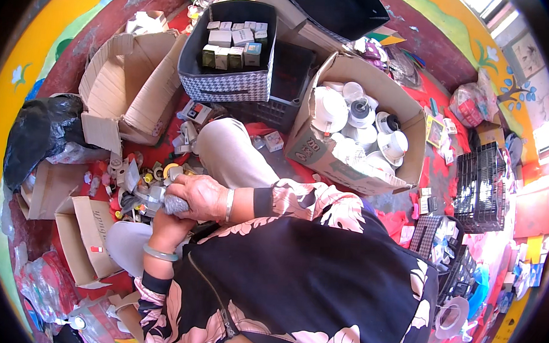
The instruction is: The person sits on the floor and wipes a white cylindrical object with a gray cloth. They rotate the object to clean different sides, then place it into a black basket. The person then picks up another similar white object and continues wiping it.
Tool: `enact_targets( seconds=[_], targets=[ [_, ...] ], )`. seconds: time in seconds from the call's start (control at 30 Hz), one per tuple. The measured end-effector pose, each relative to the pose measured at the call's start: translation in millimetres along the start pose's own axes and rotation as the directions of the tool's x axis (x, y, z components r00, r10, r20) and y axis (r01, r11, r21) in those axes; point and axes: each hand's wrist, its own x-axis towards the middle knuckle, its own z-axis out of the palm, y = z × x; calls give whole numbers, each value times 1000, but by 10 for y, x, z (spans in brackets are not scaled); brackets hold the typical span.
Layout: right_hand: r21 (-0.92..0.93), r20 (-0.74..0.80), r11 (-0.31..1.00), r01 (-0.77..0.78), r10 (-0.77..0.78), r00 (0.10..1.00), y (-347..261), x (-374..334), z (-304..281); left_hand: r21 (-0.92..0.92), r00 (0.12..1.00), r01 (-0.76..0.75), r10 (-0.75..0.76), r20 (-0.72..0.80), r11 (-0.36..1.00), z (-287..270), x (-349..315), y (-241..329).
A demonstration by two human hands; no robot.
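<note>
My right hand (202, 195), with a metal bracelet at the wrist, is closed round a bunched grey cloth (175, 205). Under and beside it is my left hand (169, 226), a pale green bangle on its wrist. The cloth and my right hand cover its fingers, so what it may hold is hidden. Just beyond the hands, a small round yellow-and-white piece (173, 170) shows. A heap of small mixed parts (136, 191) in white, grey and yellow lies on the red floor covering beside them.
Ahead stands a houndstooth fabric bin (226, 90) with small boxes in it. Right of it is a cardboard box (310, 145) of white lamp-like pieces. Another open carton (114, 77), a black plastic bag (44, 132), a small carton (85, 241) and a black crate (481, 187) stand around.
</note>
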Motion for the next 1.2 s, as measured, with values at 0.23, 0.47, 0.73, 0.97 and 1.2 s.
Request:
enact_targets(
  seconds=[0.23, 0.47, 0.73, 0.97, 1.2],
  targets=[
    [418, -58, 827, -376, 438, 897, 306, 40, 129, 611, 960, -65, 216, -177, 789, 77, 105, 46],
    [914, 388, -82, -397, 457, 800, 435, 19, 25, -655, 971, -86, -84, -224, 751, -205, 66, -176],
    [943, 119, 247, -225, 383, 916, 444, 242, -229, -911, 966, -231, -195, -172, -342, -474, 257, 85],
    [516, 165, 824, -236, 175, 971, 53, 344, 38, -958, 928, -281, -270, -257, -54, -215, 332, 124],
    [789, 344, 484, -379, 163, 925, 256, 383, -81, -962, 918, -269, -316, -241, -47, -174, 332, 15]
  ],
)
